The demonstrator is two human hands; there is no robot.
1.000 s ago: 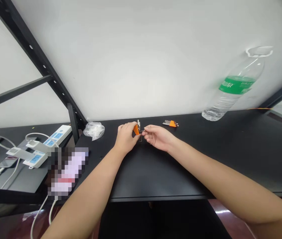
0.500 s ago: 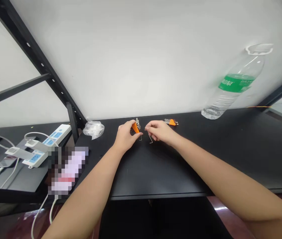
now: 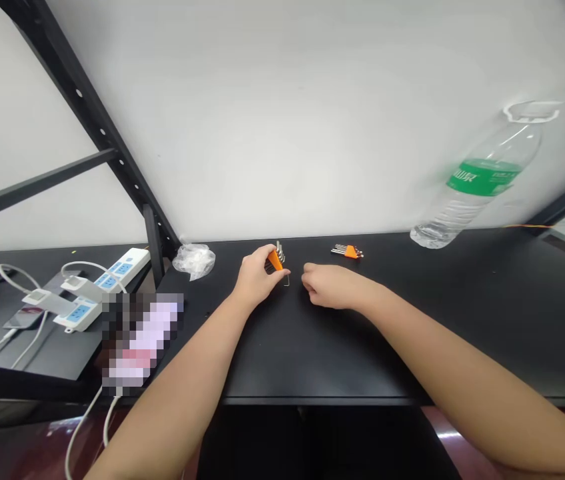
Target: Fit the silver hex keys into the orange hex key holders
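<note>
My left hand [image 3: 256, 279] is closed around an orange holder of hex keys [image 3: 275, 259], with several metal key ends sticking up behind the fingers and one thin key hanging down at the thumb. My right hand [image 3: 326, 288] rests knuckles-up on the black tabletop [image 3: 312, 340] just right of it, fingers curled under; whether they hold a key is hidden. A second orange hex key set [image 3: 346, 251] lies flat on the table behind the right hand.
A clear water bottle with a green label [image 3: 480, 179] stands at the back right near the wall. A crumpled plastic bag [image 3: 193, 259] lies left of my hands. White power strips [image 3: 97, 287] with cables sit on the left shelf beside a black frame post [image 3: 152, 243].
My right hand pulled a thin hex key away from the holder, moved right and lowered to the table, where its fingers now curl under. The left hand kept hold of the set.
</note>
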